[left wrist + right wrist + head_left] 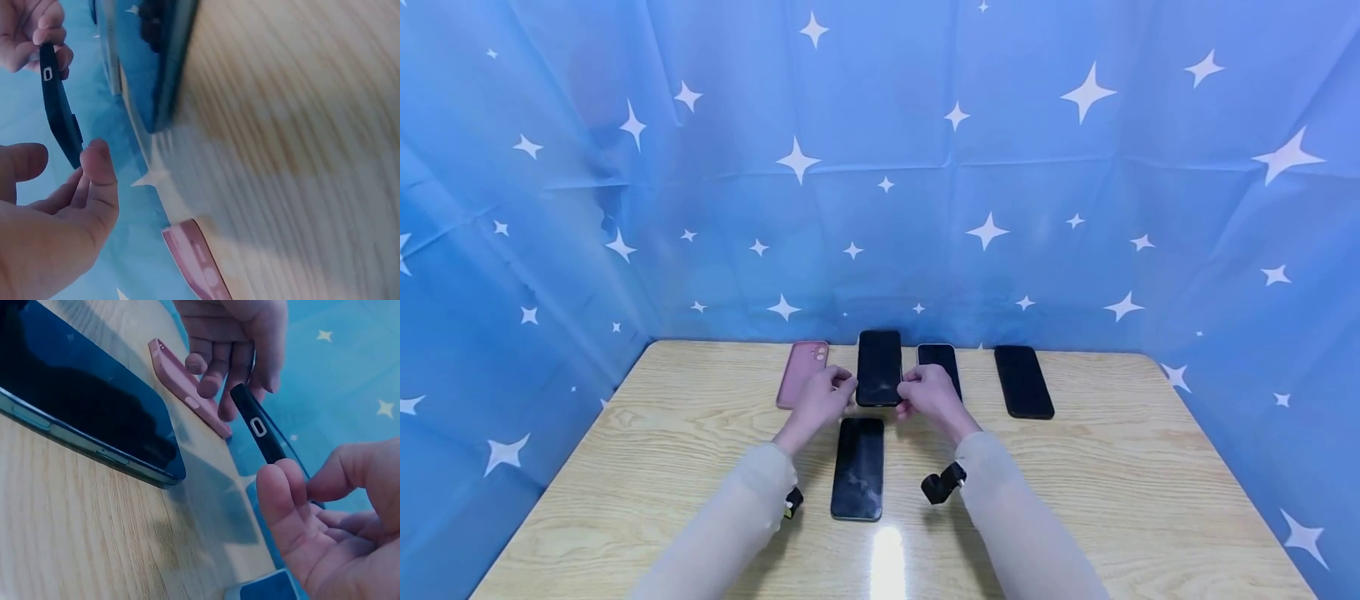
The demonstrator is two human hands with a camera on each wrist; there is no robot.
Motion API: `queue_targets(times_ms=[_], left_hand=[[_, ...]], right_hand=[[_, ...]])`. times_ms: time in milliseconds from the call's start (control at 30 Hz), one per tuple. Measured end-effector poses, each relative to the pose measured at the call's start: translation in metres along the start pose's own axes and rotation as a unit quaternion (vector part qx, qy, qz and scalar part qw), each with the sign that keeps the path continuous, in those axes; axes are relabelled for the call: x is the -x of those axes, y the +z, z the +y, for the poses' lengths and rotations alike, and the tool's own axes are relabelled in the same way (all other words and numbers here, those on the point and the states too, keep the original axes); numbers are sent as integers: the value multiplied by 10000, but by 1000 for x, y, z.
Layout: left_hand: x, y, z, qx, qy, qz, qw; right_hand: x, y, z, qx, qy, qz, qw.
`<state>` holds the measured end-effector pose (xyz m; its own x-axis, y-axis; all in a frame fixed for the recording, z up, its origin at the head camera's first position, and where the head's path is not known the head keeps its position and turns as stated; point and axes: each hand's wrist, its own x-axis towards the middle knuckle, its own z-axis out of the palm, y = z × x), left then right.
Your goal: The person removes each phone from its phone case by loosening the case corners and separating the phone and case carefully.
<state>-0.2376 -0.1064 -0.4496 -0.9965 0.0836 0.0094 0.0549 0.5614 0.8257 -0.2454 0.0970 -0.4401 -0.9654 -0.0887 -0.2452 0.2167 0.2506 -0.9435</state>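
Note:
A black phone in a dark case point(878, 367) is held up above the table, its screen facing me. My right hand point(932, 392) pinches its lower right corner between thumb and fingers, beside the charging port. At the other side is my left hand point(826, 395), fingers loosely bent. In the left wrist view, a left fingertip point(97, 164) meets the phone's edge while the thumb point(28, 162) stands apart from it. Nearer to me, a second phone point(858, 471) lies flat on the table, screen up.
A pink phone case point(802, 375) lies left of the hands. Behind my right hand is a light-rimmed phone point(938, 358), partly covered. Another black phone point(1024, 382) lies farther right. The wooden table point(1150, 483) ends at a blue star-patterned curtain point(880, 225).

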Motion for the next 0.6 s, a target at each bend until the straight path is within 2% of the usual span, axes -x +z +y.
queue_targets(times_ms=[233, 400, 500, 600], left_hand=[[6, 5, 9, 707, -261, -247, 9969], [10, 8, 14, 1200, -247, -357, 9918], [13, 9, 17, 1481, -247, -489, 9875], [17, 11, 20, 1900, -324, -658, 9790]], right_hand=[[11, -3, 0, -211, -221, 16, 9995], [17, -5, 3, -371, -419, 96, 9984], [20, -7, 4, -412, -507, 111, 9978], [23, -8, 5, -358, -573, 130, 9976]])
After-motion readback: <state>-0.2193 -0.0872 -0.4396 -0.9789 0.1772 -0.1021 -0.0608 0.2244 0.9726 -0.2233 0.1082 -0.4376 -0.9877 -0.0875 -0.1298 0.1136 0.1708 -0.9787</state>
